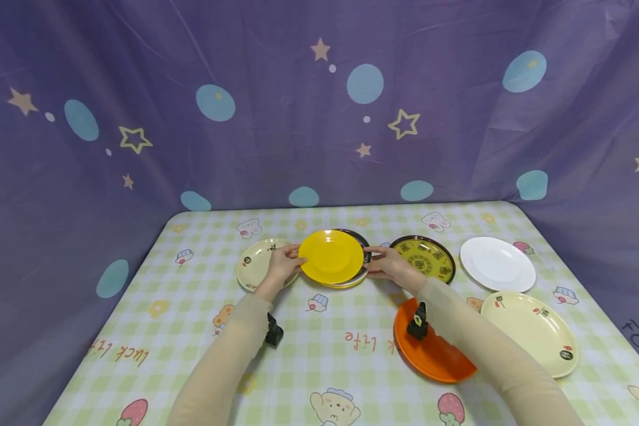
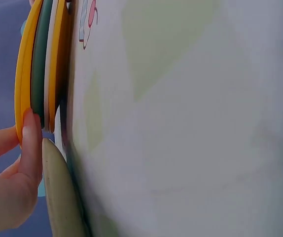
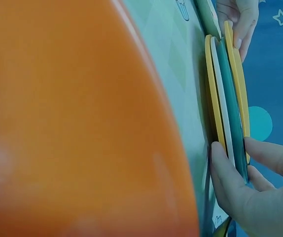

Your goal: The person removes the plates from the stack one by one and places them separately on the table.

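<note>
A glossy yellow plate (image 1: 331, 256) sits on top of a stack in the head view, shifted left over a dark-rimmed plate (image 1: 363, 239). My left hand (image 1: 282, 266) pinches the yellow plate's left rim. Seen edge-on in the right wrist view, a green-sided plate (image 3: 233, 113), a white plate (image 3: 221, 98) and another yellow plate (image 3: 212, 89) lie beneath it. My right hand (image 1: 396, 269) holds the stack's right edge between thumb and fingers. A cream plate (image 1: 258, 266) with small printed motifs lies partly under my left hand.
Right of the stack lie a patterned olive plate (image 1: 425, 260) with a dark rim, a white plate (image 1: 497, 264) and a cream oval plate (image 1: 529, 334). An orange plate (image 1: 431, 361) is partly covered by my right forearm. A checked cloth (image 1: 298, 367) covers the table; a purple curtain (image 1: 277, 160) hangs behind.
</note>
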`<state>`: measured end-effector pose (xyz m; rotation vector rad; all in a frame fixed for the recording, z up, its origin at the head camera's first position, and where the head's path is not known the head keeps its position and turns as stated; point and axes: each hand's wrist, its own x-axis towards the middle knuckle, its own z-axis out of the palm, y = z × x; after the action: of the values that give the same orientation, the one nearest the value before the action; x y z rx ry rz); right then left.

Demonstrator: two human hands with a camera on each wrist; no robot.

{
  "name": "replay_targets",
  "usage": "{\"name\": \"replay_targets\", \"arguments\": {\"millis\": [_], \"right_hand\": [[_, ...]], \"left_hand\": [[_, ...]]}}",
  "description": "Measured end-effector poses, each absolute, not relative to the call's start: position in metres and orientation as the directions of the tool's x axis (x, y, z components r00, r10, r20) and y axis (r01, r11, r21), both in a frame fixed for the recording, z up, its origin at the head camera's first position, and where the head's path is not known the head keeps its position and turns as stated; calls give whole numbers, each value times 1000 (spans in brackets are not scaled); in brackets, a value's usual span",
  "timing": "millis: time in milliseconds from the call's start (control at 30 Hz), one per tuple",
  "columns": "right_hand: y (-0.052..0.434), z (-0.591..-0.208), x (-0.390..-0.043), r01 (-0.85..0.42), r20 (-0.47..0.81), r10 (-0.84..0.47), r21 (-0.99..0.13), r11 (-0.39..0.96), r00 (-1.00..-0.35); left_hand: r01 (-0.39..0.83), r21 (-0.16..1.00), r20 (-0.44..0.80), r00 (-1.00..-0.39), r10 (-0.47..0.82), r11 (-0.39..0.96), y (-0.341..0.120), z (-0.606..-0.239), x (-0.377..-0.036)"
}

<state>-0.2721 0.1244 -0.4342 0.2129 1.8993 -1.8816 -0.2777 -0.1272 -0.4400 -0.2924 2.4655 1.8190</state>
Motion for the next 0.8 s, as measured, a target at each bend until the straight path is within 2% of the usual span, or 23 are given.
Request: {"name": "replay_targets", "arguments": {"millis": [367,800], "right_hand": [[123,-438,-273,422,-427,-186,-904,68,-885],[124,-436,-271,416,-416,-197,-908,40,-888]], "left_hand": [[-274,950,-259,-959,-114,150,-130,-440,-273],[-271,956,-251,-953,-167,115,-138,-432,-265]]}}
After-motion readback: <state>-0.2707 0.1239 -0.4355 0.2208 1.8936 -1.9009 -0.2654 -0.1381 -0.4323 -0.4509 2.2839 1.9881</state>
